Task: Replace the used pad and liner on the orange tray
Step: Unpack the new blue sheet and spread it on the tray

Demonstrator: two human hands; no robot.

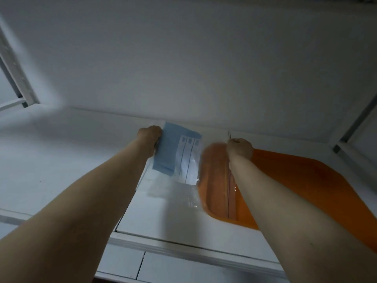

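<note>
An orange tray [302, 176] lies on the white counter at the right, partly under my right forearm. A clear plastic liner bag [183, 193] with a dark line along its edge is stretched between my hands, draped over the tray's left end. Inside it sits a folded blue pad [171, 148] beside a white printed label [188, 160]. My left hand [150, 135] grips the bag's far left corner at the blue pad. My right hand [239, 148] is a fist pinching the bag's far right edge above the tray.
The white counter [61, 160] runs left and forward, with a front edge and drawer fronts [163, 266] below. A white wall [183, 58] rises right behind the hands. A white frame [14, 78] stands at far left and another at far right [350, 127].
</note>
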